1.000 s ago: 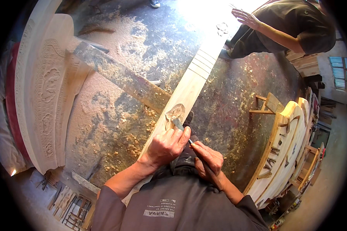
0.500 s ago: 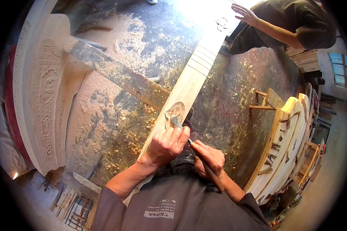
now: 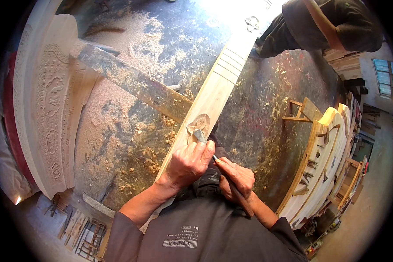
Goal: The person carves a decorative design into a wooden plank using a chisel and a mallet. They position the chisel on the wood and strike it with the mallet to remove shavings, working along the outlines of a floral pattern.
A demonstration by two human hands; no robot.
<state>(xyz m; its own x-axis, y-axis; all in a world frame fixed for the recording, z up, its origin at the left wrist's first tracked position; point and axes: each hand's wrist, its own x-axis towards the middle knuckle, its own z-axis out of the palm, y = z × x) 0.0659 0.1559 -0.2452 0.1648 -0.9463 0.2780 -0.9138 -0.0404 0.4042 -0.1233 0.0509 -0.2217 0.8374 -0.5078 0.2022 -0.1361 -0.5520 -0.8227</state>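
A long pale wooden plank [image 3: 218, 89] runs away from me, with a carved flower-like motif [image 3: 200, 121] near its close end. Low on that motif rests the broad metal blade of a carving chisel [image 3: 198, 135]. My left hand [image 3: 188, 162] is closed around the chisel's shank just behind the blade, by the plank's surface. Farther back, my right hand [image 3: 236, 178] grips the dark handle, whose end sticks out past the palm toward my body. The fingertips of both hands are partly hidden.
Another person [image 3: 332, 26] bends beside the plank's far end. A worn board [image 3: 135, 78] meets the plank from the left, where a large carved panel [image 3: 52, 109] stands. Curved wooden pieces [image 3: 314, 166] lie at the right near a small wooden stand [image 3: 303, 112]. Shavings litter the floor.
The other person's arm has swung, and their hand over the plank's far end is no longer visible there. My hands and the chisel have barely shifted.
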